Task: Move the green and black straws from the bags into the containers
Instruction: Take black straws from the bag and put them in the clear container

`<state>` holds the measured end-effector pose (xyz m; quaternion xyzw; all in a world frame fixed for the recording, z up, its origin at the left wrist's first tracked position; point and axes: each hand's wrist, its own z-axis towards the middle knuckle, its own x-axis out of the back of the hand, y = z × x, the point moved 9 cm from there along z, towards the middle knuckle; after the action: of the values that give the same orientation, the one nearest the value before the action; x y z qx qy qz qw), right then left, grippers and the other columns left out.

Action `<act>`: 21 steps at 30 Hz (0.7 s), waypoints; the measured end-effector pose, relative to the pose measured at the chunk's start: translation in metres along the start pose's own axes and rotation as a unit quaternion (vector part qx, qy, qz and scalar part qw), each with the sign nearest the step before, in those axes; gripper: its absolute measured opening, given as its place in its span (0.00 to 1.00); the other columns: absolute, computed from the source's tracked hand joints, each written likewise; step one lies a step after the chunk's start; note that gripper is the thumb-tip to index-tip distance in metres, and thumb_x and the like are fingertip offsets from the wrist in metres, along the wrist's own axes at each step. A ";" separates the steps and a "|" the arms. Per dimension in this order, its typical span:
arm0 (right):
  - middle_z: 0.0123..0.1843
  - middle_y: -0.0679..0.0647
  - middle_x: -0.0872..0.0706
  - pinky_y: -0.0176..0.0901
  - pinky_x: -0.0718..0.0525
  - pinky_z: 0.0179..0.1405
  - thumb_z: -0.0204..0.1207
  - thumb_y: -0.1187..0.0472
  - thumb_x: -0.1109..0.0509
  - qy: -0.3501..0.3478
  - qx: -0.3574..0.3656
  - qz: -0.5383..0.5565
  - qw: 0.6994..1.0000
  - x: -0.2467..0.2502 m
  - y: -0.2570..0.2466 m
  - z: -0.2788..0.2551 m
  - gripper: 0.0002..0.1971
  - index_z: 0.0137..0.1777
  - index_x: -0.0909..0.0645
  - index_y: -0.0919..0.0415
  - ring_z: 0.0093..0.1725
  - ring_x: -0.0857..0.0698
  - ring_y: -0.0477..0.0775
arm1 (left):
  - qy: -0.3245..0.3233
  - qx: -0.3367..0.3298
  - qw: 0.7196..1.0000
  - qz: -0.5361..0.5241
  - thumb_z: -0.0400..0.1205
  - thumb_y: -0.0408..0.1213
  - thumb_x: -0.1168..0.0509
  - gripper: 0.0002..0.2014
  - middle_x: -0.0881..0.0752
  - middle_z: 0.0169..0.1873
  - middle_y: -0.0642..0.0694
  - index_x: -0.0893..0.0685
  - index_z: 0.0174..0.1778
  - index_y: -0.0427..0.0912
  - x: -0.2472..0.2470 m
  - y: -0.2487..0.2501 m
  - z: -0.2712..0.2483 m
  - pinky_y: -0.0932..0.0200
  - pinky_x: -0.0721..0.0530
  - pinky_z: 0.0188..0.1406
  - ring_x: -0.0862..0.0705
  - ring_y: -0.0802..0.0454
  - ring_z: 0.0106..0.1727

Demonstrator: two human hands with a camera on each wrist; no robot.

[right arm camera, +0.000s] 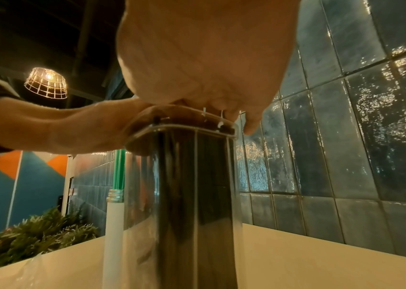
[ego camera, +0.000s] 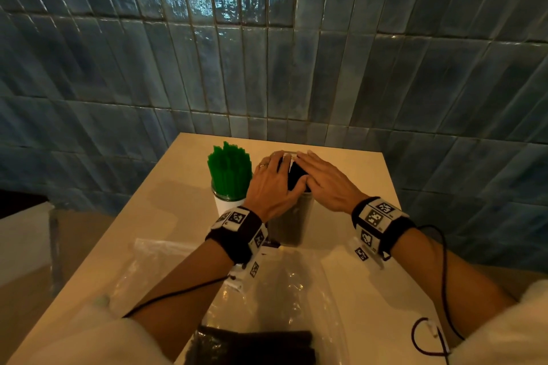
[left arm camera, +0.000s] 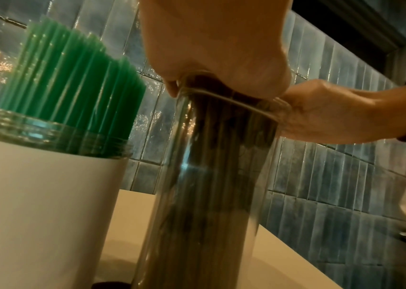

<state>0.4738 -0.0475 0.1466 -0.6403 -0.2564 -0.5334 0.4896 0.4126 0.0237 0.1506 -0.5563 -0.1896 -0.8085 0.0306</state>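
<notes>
A: Where are the straws to be found?

B: The bright green plastic straws (ego camera: 229, 167) are stood upright in the white-sleeved glass jar (ego camera: 227, 204), far left on the pale table (ego camera: 350, 169). A bundle of black straws (left arm camera: 211, 176) is packed in the tall clear plastic container (ego camera: 292, 222) just beside it. More black straws (ego camera: 255, 347) are seen at the near edge, on or in a clear plastic bag (ego camera: 296, 284); which cannot be told.

A: And the hands?

B: The left hand (ego camera: 274, 184) is laid over the container's mouth, fingers spread and only lightly bent. The right hand (ego camera: 324, 179) is pressed flat on top, fingers straight and together. Nothing is pinched.

A: What could go wrong?

B: The container is tall and narrow, so it could probably be tipped if the press is made off-centre. The jar could be knocked, being so close. Straw ends might be bent if forced down unevenly.
</notes>
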 end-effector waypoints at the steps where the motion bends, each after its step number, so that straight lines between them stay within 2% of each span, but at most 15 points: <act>1: 0.84 0.53 0.47 0.42 0.55 0.79 0.87 0.56 0.52 -0.004 0.001 -0.015 1.000 -0.001 0.002 0.001 0.25 0.83 0.48 0.57 0.83 0.51 0.51 | 0.003 0.002 1.000 0.002 0.77 0.65 0.65 0.42 0.32 0.75 0.37 0.34 0.76 0.38 0.002 0.001 0.000 0.50 0.40 0.76 0.33 0.41 0.74; 4: 0.84 0.51 0.48 0.51 0.57 0.81 0.87 0.54 0.54 -0.021 -0.014 -0.049 0.998 -0.001 0.006 0.001 0.25 0.83 0.50 0.55 0.84 0.52 0.50 | -0.010 0.019 1.000 0.001 0.78 0.66 0.65 0.43 0.39 0.79 0.36 0.43 0.80 0.35 -0.001 0.000 -0.001 0.57 0.59 0.77 0.45 0.42 0.80; 6: 0.84 0.51 0.47 0.51 0.55 0.81 0.86 0.53 0.55 -0.017 -0.009 -0.042 0.999 -0.001 0.003 0.001 0.25 0.83 0.49 0.54 0.83 0.50 0.50 | -0.025 0.046 0.998 -0.044 0.81 0.63 0.59 0.40 0.49 0.82 0.38 0.51 0.82 0.37 -0.004 -0.005 -0.002 0.57 0.64 0.75 0.55 0.44 0.82; 9: 0.84 0.52 0.45 0.48 0.54 0.81 0.81 0.51 0.56 0.032 0.024 -0.009 0.999 0.004 -0.006 -0.008 0.29 0.82 0.46 0.54 0.83 0.47 0.50 | -0.042 0.054 0.991 -0.113 0.80 0.60 0.53 0.40 0.58 0.82 0.41 0.58 0.82 0.40 -0.003 -0.010 -0.007 0.50 0.59 0.79 0.60 0.46 0.82; 12: 0.84 0.50 0.45 0.46 0.53 0.81 0.80 0.51 0.55 0.139 0.027 0.040 0.989 0.020 -0.002 -0.026 0.28 0.81 0.43 0.55 0.82 0.47 0.46 | -0.060 0.036 0.989 -0.129 0.76 0.60 0.50 0.44 0.58 0.82 0.42 0.60 0.82 0.42 -0.002 -0.011 -0.015 0.48 0.55 0.80 0.59 0.47 0.82; 13: 0.84 0.50 0.44 0.47 0.52 0.82 0.81 0.51 0.55 0.136 0.032 0.042 0.989 0.018 -0.003 -0.031 0.28 0.81 0.43 0.55 0.81 0.48 0.44 | -0.061 0.034 0.988 -0.134 0.76 0.62 0.47 0.46 0.57 0.82 0.43 0.61 0.82 0.42 -0.002 -0.011 -0.018 0.49 0.54 0.80 0.58 0.47 0.82; 16: 0.84 0.48 0.48 0.54 0.53 0.83 0.81 0.47 0.57 0.050 0.032 0.001 0.998 -0.007 -0.002 -0.039 0.28 0.82 0.46 0.51 0.79 0.55 0.38 | -0.061 0.037 0.989 -0.132 0.78 0.64 0.42 0.48 0.57 0.83 0.45 0.61 0.82 0.41 -0.006 -0.010 -0.024 0.53 0.55 0.78 0.58 0.50 0.82; 17: 0.84 0.48 0.50 0.53 0.54 0.83 0.81 0.47 0.57 0.055 0.023 0.008 0.998 -0.007 0.001 -0.042 0.29 0.82 0.48 0.50 0.79 0.57 0.38 | -0.061 0.039 0.988 -0.135 0.78 0.64 0.42 0.48 0.58 0.82 0.45 0.62 0.82 0.41 -0.007 -0.010 -0.024 0.51 0.53 0.79 0.58 0.51 0.82; 19: 0.84 0.48 0.51 0.44 0.54 0.80 0.82 0.48 0.54 0.122 -0.002 0.078 0.989 0.004 0.007 -0.052 0.28 0.82 0.48 0.51 0.79 0.55 0.38 | -0.054 0.035 0.988 -0.143 0.79 0.62 0.42 0.47 0.61 0.82 0.46 0.62 0.81 0.42 -0.005 -0.009 -0.026 0.48 0.49 0.80 0.59 0.51 0.82; 21: 0.83 0.49 0.44 0.38 0.48 0.77 0.82 0.51 0.50 0.197 -0.044 0.183 0.962 0.011 0.016 -0.072 0.27 0.81 0.43 0.52 0.79 0.46 0.40 | -0.002 0.011 0.991 -0.136 0.80 0.60 0.42 0.43 0.58 0.82 0.45 0.58 0.82 0.43 0.008 -0.006 -0.034 0.49 0.46 0.79 0.56 0.50 0.82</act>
<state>0.4594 -0.1204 0.1474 -0.5792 -0.0096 -0.5613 0.5911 0.3778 0.0188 0.1459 -0.5269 -0.2718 -0.8019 -0.0738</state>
